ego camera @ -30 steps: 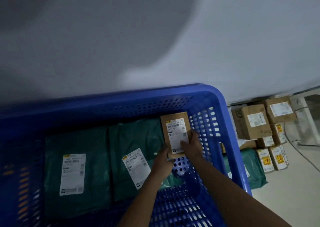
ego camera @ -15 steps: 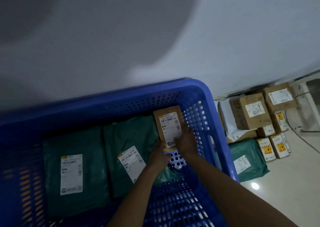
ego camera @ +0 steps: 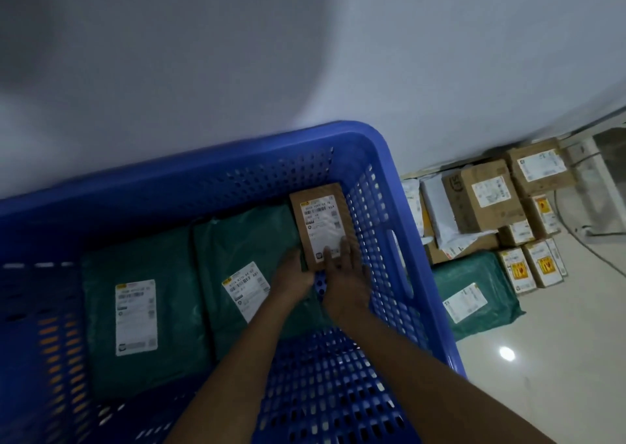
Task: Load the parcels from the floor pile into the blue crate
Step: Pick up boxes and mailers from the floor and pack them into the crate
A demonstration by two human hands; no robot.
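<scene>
A blue perforated crate [ego camera: 389, 159] fills the lower left of the head view. Two green mailer bags with white labels lie flat inside it, one at the left [ego camera: 98, 308] and one in the middle [ego camera: 230, 240]. A small brown cardboard parcel [ego camera: 321, 220] lies in the crate's far right corner, beside the side wall. My left hand [ego camera: 293, 276] grips its near left corner. My right hand [ego camera: 345, 274] rests on its near end with straight fingers. The floor pile sits to the right of the crate, with a brown box [ego camera: 481, 199] and a green mailer [ego camera: 474, 291].
Several small boxes with yellow labels [ego camera: 542, 264] and another brown box [ego camera: 538, 169] stand in the pile against the pale wall [ego camera: 305, 53]. A cable [ego camera: 576, 240] runs over the shiny floor [ego camera: 559, 376] at the right. The crate's near floor [ego camera: 321, 376] is bare.
The brown parcel has gone down flat into the crate's far right corner. My right hand's fingers have straightened on top of it. My left hand stays at its near left corner.
</scene>
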